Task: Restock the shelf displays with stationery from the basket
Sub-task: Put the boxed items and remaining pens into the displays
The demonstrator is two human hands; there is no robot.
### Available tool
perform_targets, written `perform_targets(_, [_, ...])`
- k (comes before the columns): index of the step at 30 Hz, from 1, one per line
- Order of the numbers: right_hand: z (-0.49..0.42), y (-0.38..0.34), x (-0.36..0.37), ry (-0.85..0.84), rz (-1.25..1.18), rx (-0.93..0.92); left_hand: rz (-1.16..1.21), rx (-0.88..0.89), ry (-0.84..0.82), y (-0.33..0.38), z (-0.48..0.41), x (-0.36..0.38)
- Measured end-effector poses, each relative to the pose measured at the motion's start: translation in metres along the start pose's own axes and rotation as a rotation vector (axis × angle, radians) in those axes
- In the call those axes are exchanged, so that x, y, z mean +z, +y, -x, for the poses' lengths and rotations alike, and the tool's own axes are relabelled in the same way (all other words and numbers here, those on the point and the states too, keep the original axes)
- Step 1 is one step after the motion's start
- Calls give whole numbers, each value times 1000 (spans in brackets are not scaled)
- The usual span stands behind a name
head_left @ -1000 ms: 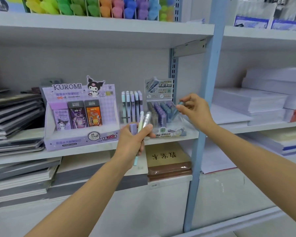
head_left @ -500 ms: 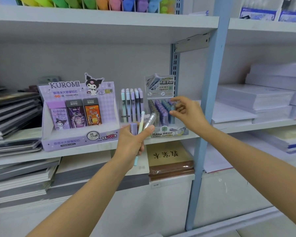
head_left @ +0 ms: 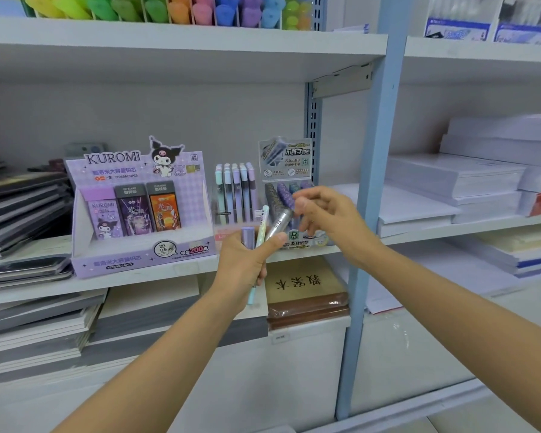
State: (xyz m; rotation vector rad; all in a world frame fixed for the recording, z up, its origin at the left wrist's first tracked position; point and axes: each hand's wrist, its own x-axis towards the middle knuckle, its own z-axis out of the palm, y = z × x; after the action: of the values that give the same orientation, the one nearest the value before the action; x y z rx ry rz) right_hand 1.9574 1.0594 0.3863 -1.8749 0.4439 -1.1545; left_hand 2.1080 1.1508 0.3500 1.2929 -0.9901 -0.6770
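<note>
Currently held: left hand is gripping a purple tube, mint pen and grey tube before the tube display.
Right hand: fingers are touching the grey tube's top; blurred, so the pinch is unclear.
Risk: pulling it may be dragging the pen loose.

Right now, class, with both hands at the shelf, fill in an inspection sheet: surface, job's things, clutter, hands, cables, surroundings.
Surface: white shelf board, displays standing on it.
Job's things: mint pen, grey tube and purple item in left hand; pen rack and tube display behind.
Clutter: dark notebook stacks at left.
Grippers: left hand grips all three; right hand at grey tube's top, grip unclear.
Cables: nothing seen.
Surroundings: blue upright, white paper stacks to the right.
</note>
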Motion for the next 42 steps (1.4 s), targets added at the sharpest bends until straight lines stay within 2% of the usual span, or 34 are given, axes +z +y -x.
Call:
perform_targets(2, [5,-1,6,-51,-64,36,-19,12,-16,2,2,4])
perform_targets(4, [6,0,6,-18,-130,42,-21,22,-30,4,4,8])
perform_targets(9, [-5,-3,-21,221,-89,15,70,8,-58,11,3,9])
perform_targets(12, [-18,-6,-41,349,36,-10,91,-24,-82,14,1,8])
perform_targets(15, [-31,-2,-53,392,257,-33,77,-41,-138,14,1,9])
perform_targets(19, [-42,12,-55,370,480,-39,78,-13,-170,14,0,11])
perform_targets(27, [-60,37,-47,313,643,-47,29,85,-169,11,-1,4])
perform_targets(32, [-70,34,-54,171,769,-39,-23,110,-184,5,-4,-1])
perform_targets(34, [-72,32,-55,142,773,-31,-39,114,-209,3,-5,-2])
perform_targets(39, [-69,41,-45,213,672,-64,-50,105,-214,0,-6,-5])
perform_targets(42, [-69,46,-42,218,700,-57,-64,98,-212,0,-5,-6])
